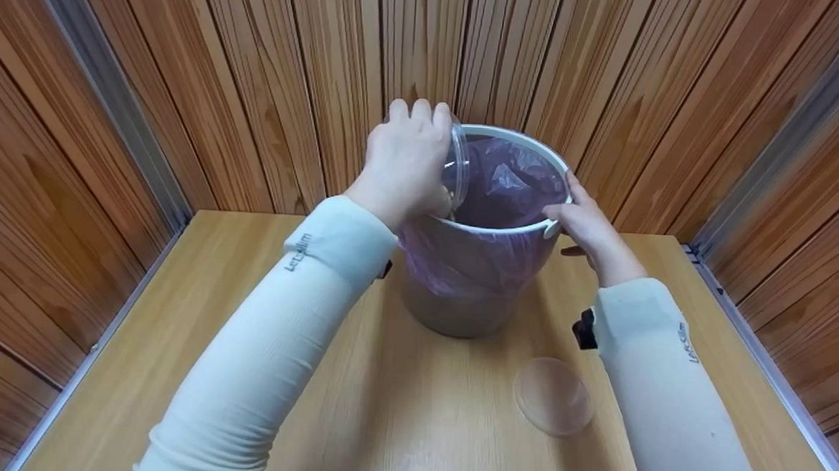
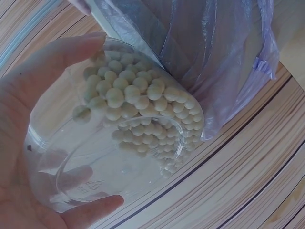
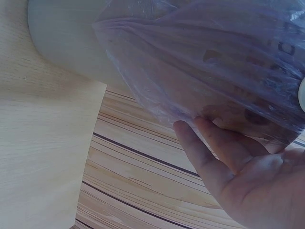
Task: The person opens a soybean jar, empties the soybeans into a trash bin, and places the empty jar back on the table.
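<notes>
My left hand [image 1: 409, 159] grips a clear plastic tub [image 1: 459, 162], tipped on its side at the left rim of a trash bin [image 1: 458, 316]. In the left wrist view, many small pale round balls [image 2: 138, 95] lie heaped along the tub's lower side, beside the liner. A thin purple bag [image 1: 501, 175] lines the bin and folds down over its outside. My right hand [image 1: 589, 226] holds the bin's rim at the right, thumb on top. In the right wrist view, its fingers [image 3: 190, 143] lie against the bag's outer fold.
A round translucent lid [image 1: 553, 397] lies flat on the wooden table [image 1: 309, 416], in front of the bin and to its right. Wood-plank walls [image 1: 327, 80] stand close behind and at both sides. A white handle joint [image 1: 551, 229] sits on the rim by my right hand.
</notes>
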Available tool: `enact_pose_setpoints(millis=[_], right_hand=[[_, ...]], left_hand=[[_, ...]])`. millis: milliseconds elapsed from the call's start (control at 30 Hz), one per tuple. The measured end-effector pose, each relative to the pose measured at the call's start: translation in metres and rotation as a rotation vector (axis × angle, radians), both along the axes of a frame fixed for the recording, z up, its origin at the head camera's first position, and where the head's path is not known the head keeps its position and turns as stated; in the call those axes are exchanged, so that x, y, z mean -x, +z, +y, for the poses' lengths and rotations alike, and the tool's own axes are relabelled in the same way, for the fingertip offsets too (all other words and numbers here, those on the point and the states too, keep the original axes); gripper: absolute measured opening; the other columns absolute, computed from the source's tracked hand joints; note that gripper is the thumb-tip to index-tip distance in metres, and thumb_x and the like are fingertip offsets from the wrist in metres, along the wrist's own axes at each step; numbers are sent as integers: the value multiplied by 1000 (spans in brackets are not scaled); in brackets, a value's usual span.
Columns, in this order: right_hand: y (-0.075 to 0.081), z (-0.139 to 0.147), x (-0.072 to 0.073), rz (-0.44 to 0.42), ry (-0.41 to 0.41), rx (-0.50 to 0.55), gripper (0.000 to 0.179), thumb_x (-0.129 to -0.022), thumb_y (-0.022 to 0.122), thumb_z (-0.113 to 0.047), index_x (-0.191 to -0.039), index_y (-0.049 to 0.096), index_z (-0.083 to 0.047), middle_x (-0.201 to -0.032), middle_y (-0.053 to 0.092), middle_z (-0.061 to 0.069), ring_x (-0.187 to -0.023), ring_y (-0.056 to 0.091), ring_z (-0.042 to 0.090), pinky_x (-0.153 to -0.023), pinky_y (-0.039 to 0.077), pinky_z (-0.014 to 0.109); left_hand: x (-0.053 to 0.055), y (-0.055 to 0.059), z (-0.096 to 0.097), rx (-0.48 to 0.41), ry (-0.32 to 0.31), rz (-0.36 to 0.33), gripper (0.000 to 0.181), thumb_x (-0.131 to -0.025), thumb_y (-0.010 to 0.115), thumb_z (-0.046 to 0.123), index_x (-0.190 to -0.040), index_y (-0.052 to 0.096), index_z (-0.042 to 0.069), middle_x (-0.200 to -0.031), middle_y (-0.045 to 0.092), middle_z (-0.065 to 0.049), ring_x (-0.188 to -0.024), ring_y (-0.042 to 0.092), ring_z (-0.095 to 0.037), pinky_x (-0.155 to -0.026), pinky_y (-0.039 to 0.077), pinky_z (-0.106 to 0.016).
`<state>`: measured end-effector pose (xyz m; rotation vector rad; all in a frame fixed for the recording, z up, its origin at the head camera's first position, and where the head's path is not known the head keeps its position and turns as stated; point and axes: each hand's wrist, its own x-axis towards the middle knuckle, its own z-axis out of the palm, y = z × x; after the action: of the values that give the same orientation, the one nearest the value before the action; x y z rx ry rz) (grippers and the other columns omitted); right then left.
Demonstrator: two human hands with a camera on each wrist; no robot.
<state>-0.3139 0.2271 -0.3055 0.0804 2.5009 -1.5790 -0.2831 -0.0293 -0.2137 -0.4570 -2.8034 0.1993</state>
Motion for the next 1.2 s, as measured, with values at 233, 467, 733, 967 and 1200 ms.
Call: enact_pose_setpoints(millis=[233, 467, 733, 967, 1200], right_hand=[[0, 0, 0, 1, 6, -4, 89, -94, 47, -21, -157, -15, -30, -167, -1, 16, -148, 20, 46, -111, 28, 69], [0, 1, -1, 5, 15, 0, 88, -96, 46, -21, -157, -16, -28, -167, -2, 16, -148, 21, 47, -111, 27, 69], [0, 2, -1, 2, 6, 2, 88, -95, 47, -21, -157, -16, -29, -167, -2, 15, -148, 21, 46, -111, 28, 68], [-1, -1, -1, -12, -11, 4, 89, -95, 48, -21, -157, -15, -32, -167, 1, 15, -146, 26, 45, -109, 31, 67], [0, -3, -1, -1, -16, 7, 87, -96, 46, -21, -157, -15, -30, -167, 0, 16, -146, 24, 47, -109, 31, 68]], left_hand=[[1, 1, 4, 36, 4, -6, 115, -64, 80, 59, -151, 28, 4, -141, 47, -17, -126, 44, -36, -84, 58, -42], [1, 1, 7, 50, -4, -6, 117, -63, 81, 58, -151, 28, 4, -140, 46, -17, -127, 43, -37, -81, 58, -41], [3, 1, 11, 93, -18, -3, 116, -64, 80, 60, -151, 27, 3, -140, 45, -19, -127, 42, -38, -80, 58, -41], [2, -1, 15, 129, -28, 25, 106, -68, 76, 58, -147, 32, 2, -136, 47, -19, -126, 43, -38, -78, 59, -39], [0, 0, 16, 138, -38, 40, 95, -70, 75, 54, -140, 36, 2, -132, 48, -18, -125, 43, -38, -77, 59, -39]])
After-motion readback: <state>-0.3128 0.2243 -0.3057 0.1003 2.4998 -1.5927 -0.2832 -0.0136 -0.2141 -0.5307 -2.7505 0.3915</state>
